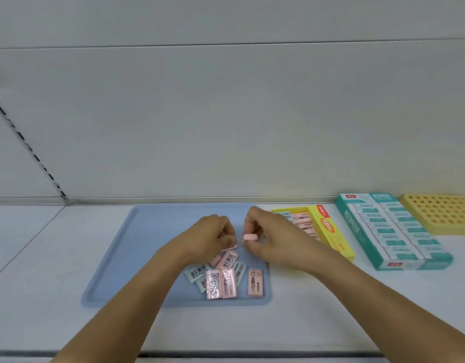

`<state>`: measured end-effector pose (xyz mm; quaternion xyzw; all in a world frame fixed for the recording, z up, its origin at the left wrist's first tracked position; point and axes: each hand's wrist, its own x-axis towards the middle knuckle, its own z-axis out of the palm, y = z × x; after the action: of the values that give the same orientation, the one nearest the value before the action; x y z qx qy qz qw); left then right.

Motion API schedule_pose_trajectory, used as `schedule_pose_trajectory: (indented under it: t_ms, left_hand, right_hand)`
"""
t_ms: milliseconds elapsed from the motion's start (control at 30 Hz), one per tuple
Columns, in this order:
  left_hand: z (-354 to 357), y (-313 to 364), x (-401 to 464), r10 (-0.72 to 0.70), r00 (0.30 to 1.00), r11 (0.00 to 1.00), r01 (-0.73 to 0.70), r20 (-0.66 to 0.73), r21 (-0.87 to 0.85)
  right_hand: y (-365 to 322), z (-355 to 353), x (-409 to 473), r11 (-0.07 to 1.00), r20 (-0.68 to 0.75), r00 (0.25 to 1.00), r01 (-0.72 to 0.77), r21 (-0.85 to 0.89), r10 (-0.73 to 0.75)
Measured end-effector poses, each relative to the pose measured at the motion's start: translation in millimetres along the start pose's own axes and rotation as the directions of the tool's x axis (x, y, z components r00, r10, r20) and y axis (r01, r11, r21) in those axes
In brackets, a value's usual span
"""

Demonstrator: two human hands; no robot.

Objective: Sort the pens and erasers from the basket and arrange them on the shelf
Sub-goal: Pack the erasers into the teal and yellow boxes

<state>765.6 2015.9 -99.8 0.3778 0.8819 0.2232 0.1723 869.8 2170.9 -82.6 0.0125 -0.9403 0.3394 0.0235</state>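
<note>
A white shelf (pixel 69 297) is being used as the work surface, and a pale blue tray (pixel 126 258) is lying flat on it. To the right, three containers are being kept side by side: a teal box (pixel 357 226) packed with white-and-teal erasers in two rows, a yellow box (pixel 330 231) marked "4B" and "30" and partly filled with pink erasers, and a yellow perforated holder (pixel 440 213) at the far edge. The brand marks on the boxes are too blurred to be read.

On the tray, a loose heap of erasers (pixel 220 276) is being left near the front edge: about five pink ones and about three pale blue-grey ones, several showing barcodes. One pink eraser with "4B" printed on it (pixel 255 282) is lying apart, just beside the heap.

A pink eraser (pixel 250 237) is being pinched above the tray by the right hand (pixel 268 239). Another thin pink eraser (pixel 229 248) is being gripped by the curled fingers of the left hand (pixel 210 237).
</note>
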Motion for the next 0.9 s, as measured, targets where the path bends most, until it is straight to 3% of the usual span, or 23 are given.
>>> schedule_pose_trajectory:
  t_ms: [100,200,300,400,467,567,667,767,900]
  left_hand:
    - [0.4,3.7,-2.3,-0.040,0.995,0.995,0.031,-0.094,-0.090]
    - [-0.5,13.4,-3.5,-0.170,0.956,0.885,0.040,-0.240,-0.464]
    - [1.0,29.5,-4.4,-0.241,0.959,0.697,0.061,-0.152,-0.714]
    - [9.6,46.8,-3.0,-0.226,0.973,0.657,0.115,-0.050,-0.745]
    - [17.3,57.7,-1.6,-0.191,0.981,0.725,0.116,-0.036,-0.679]
    - [29.3,68.8,2.3,-0.072,0.991,0.882,0.011,-0.112,-0.471]
    - [37.4,77.7,9.8,-0.004,0.975,0.997,-0.013,-0.224,-0.075]
    - [43.3,82.1,20.8,0.043,0.942,0.986,0.014,-0.332,0.168]
    - [47.4,84.9,28.2,0.062,0.929,0.978,0.016,-0.364,0.210]
  right_hand:
    - [6.5,-13.0,-3.3,0.955,-0.145,0.986,-0.039,0.295,0.085]
    - [23.0,-39.7,-9.6,0.908,-0.244,0.955,-0.054,0.416,0.168]
    - [45.1,-68.6,-20.3,0.954,-0.275,0.937,-0.143,0.263,0.216]
    - [55.6,-80.0,-28.5,0.959,-0.269,0.921,-0.267,0.093,0.283]
    - [55.9,-79.8,-31.0,0.958,-0.258,0.924,-0.286,0.023,0.282]
    - [56.8,-73.9,-30.0,0.952,-0.228,0.944,-0.273,-0.136,0.238]
    - [59.3,-66.3,-25.4,0.943,-0.248,0.946,-0.263,-0.205,0.211]
    - [62.9,-61.8,-23.2,0.927,-0.288,0.941,-0.259,-0.271,0.178]
    - [67.8,-60.5,-28.1,0.889,-0.239,0.962,-0.220,-0.401,0.130]
